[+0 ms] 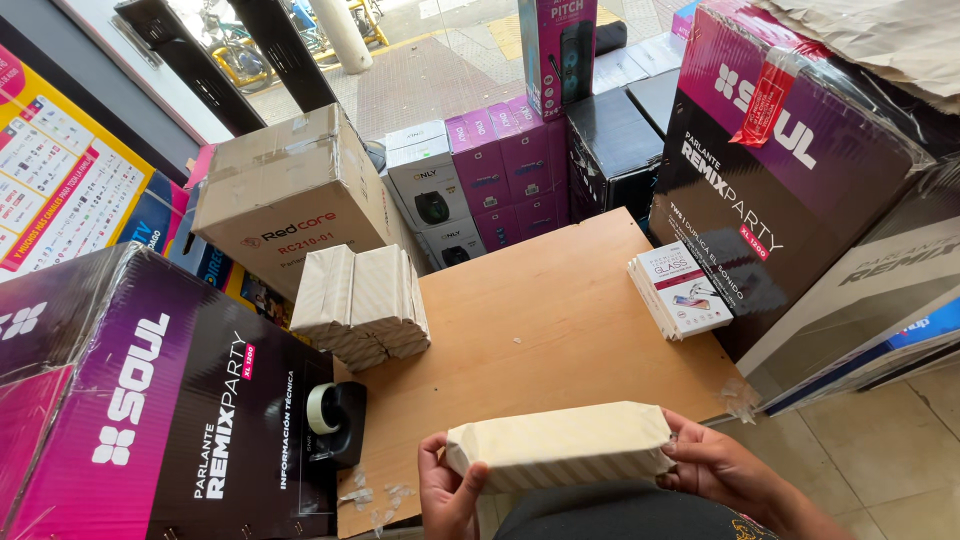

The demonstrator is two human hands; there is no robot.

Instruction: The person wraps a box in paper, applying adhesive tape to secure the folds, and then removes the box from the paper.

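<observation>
I hold a long cream paper-wrapped package level in front of me at the near edge of a wooden table. My left hand grips its left end and my right hand grips its right end. On the table's far left corner lies a stack of similar cream wrapped packages. A black tape dispenser with a roll of clear tape sits at the table's left edge. A stack of small white flat boxes rests at the right edge.
Large purple and black speaker cartons stand at the left and right. A brown cardboard box and smaller pink and white boxes crowd the far side. Bits of tape stick to the table's near left corner.
</observation>
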